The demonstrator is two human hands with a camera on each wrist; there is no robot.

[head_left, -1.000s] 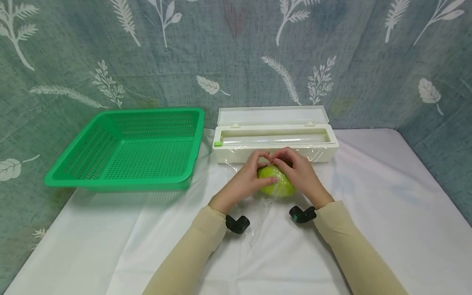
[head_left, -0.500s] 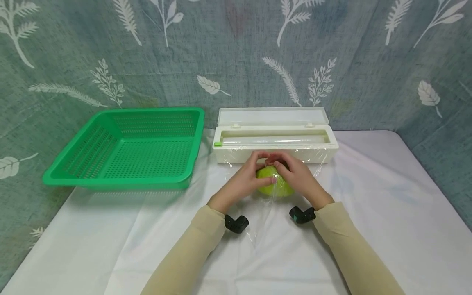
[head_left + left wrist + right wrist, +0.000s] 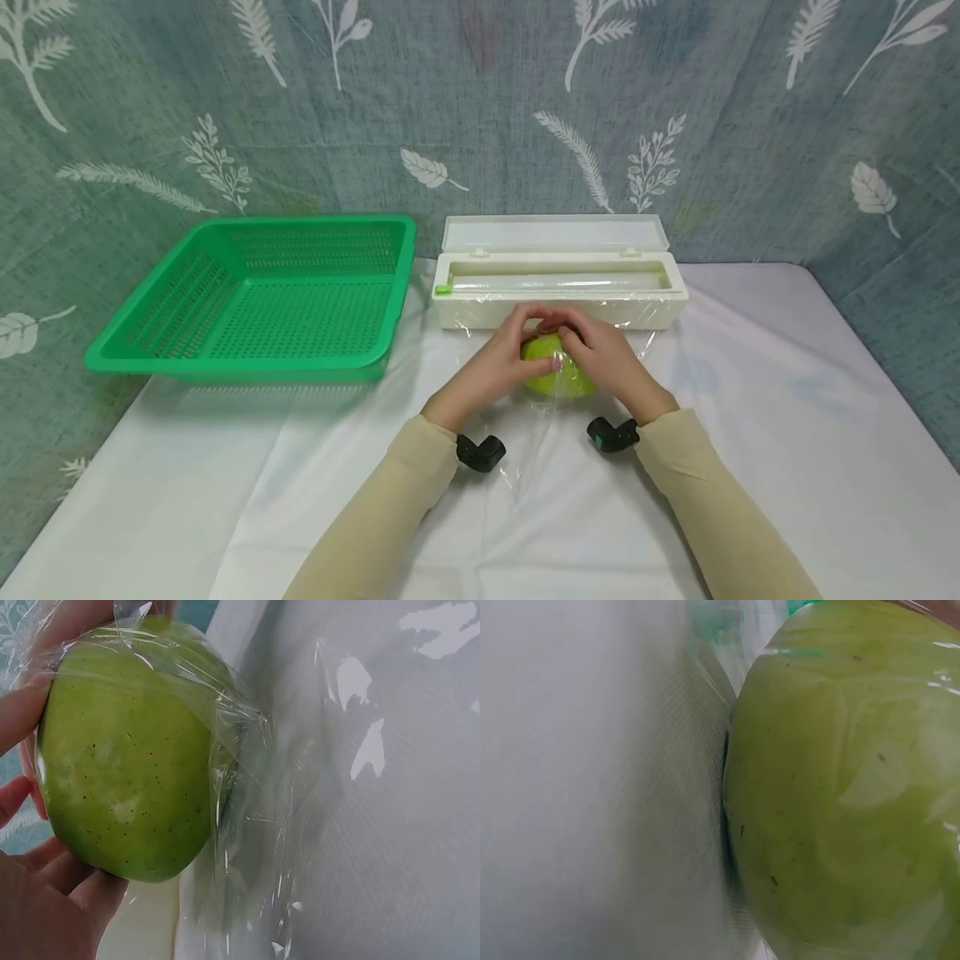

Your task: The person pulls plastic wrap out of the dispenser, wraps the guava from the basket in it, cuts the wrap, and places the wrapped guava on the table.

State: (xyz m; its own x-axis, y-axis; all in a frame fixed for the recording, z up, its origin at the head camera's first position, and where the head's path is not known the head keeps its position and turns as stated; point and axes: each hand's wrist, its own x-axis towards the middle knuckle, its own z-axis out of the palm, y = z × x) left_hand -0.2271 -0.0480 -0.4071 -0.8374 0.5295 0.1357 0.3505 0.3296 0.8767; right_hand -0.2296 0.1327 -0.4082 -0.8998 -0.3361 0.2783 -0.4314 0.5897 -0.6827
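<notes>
A green mango (image 3: 567, 385), partly covered in clear cling film (image 3: 262, 817), rests on the white cloth. From the left, my left hand (image 3: 495, 362) holds it, with the thumb across its near side and the fingers behind. My right hand (image 3: 611, 358) has its curled fingers at the mango's far top, gripping film against it; the exact pinch is hidden. Close up in the left wrist view, the mango (image 3: 131, 757) is speckled and film trails off its side. Film lies tight over the mango (image 3: 840, 787) in the right wrist view.
Just behind the hands stands a white cling film dispenser (image 3: 480, 314) with its lid (image 3: 555, 234) raised and a film roll (image 3: 558, 283) inside. A green perforated basket (image 3: 240, 367) sits at the left. A leaf-patterned fabric backdrop (image 3: 480, 108) closes off the rear.
My right fingers have shifted slightly down over the mango's top, and the film over its near side looks more gathered. My left hand has hardly moved.
</notes>
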